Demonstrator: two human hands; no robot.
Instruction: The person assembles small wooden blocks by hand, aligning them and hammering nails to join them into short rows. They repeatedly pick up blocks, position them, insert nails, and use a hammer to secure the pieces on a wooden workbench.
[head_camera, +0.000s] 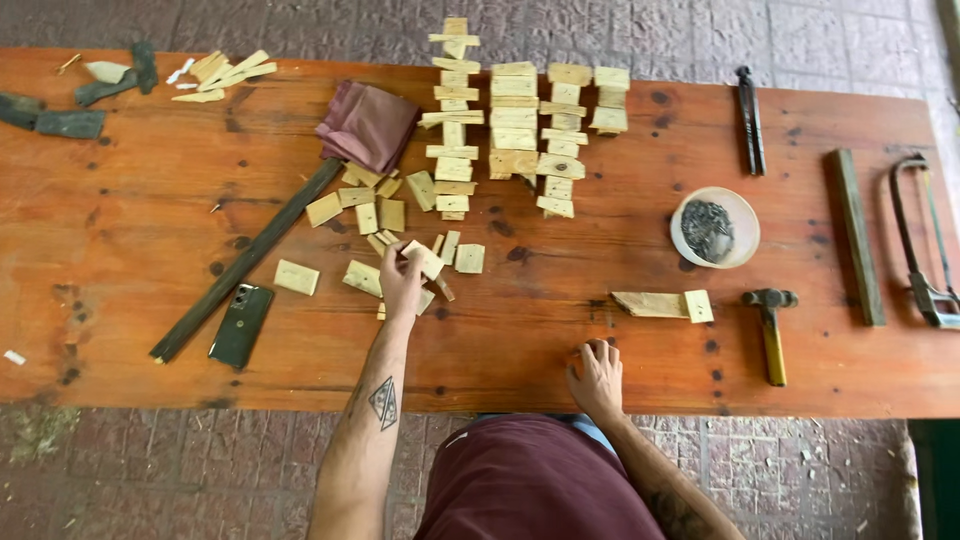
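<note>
My left hand reaches into a scatter of small pale wooden blocks on the orange-brown wooden table. Its fingers pinch one small block at the near side of the scatter. My right hand rests flat on the table near the front edge, fingers spread, holding nothing. Behind the scatter stand three neat rows of stacked wooden blocks. A longer cut piece of wood lies to the right of my right hand.
A folded maroon cloth, a dark wooden slat and a phone lie left. Right: a white bowl of nails, a hammer, pincers, a wooden strip, a hacksaw. Scraps sit far left.
</note>
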